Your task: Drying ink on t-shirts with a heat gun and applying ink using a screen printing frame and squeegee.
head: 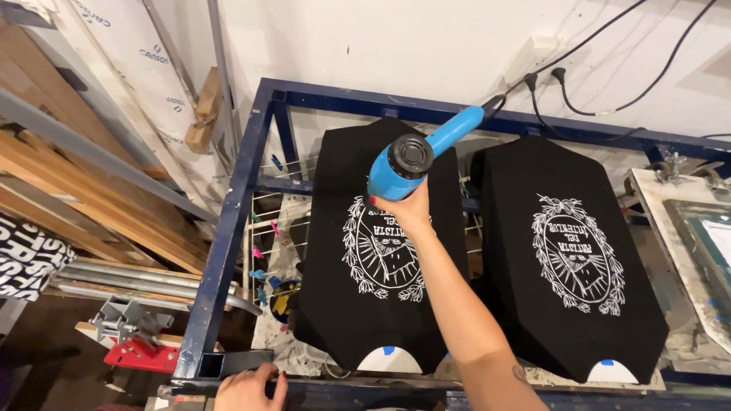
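Fingers, right: curled tight around the grip of the blue heat gun (pixel 415 157), clamped on it from below; red-painted nails show at the edge of the right hand (pixel 405 207).
Fingers, left: spread slightly apart and laid flat on the near rail of the blue metal frame (pixel 228 228); the left hand (pixel 247 388) grips nothing, only rests on the rail at the bottom of the view.
Heat gun: held in the air above the left black shirt (pixel 381 243), its black round rear end facing the camera, its blue body slanting up and to the right toward a black cord (pixel 579 53) that runs to the white wall.
Left black shirt: stretched over a platen, directly under the right hand; its white oval print with a leafy wreath lies partly behind the wrist and forearm.
Right black shirt (pixel 571 251): on a second platen just beside the first, bearing the same white print, well clear of both hands.
Frame surroundings: wire rack with paint smears between the rail and the left shirt; a printing screen (pixel 700 243) at the right edge.
Far left: stacked wooden boards (pixel 68 190), metal tubes and a red clamp (pixel 141 352) low beside the frame.
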